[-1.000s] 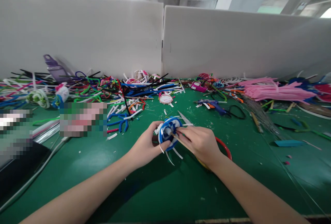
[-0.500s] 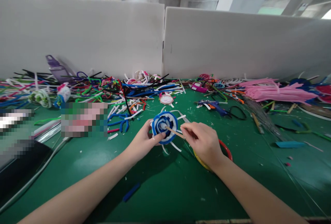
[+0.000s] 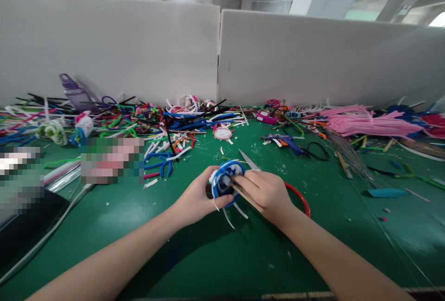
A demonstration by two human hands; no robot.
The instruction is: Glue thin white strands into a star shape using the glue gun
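My left hand (image 3: 196,199) grips a round blue and white coiled piece (image 3: 225,181) from the left, just above the green table (image 3: 222,254). Loose white strips hang from the piece. My right hand (image 3: 266,192) is closed in a pinch on a thin wooden stick (image 3: 243,193) whose tip presses into the middle of the coil. A red ring (image 3: 301,197) lies on the table under my right wrist, partly hidden.
A heap of coloured pipe cleaners and strips (image 3: 146,122) fills the back of the table. Pink strands (image 3: 368,122) lie at the back right, a blue glue gun (image 3: 287,142) and scissors blade (image 3: 248,159) beyond my hands. White partition boards (image 3: 278,55) close the back.
The coil has come down and nearer to me, and my right hand has closed in on it, pushing the stick back into its middle.
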